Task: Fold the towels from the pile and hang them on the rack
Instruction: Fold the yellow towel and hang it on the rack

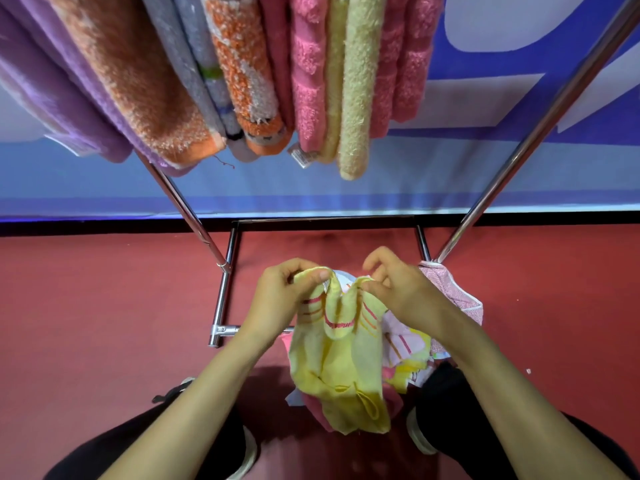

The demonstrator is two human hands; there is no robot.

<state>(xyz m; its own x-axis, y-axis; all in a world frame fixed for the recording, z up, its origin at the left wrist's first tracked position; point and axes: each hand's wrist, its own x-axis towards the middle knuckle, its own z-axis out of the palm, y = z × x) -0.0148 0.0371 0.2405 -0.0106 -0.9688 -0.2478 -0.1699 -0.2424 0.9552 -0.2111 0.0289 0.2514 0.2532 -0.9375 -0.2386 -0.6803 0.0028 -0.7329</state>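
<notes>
While my left hand [287, 292] and right hand [398, 289] each pinch a top corner of the thin yellow striped towel [343, 368], it hangs straight down between them, long axis vertical, just over the pink-and-white towel pile [408, 348]. The chrome metal rack [540, 132] is up ahead, above both hands, free spot nearer my right I reckon.

The yellow towel [341, 362] at lower centre carries red and orange stripes. Upper left hang a purple towel [45, 84] and an orange towel [131, 81] flecked white; upper centre, a ribbed pink towel [308, 84] and a cream towel [358, 91].
</notes>
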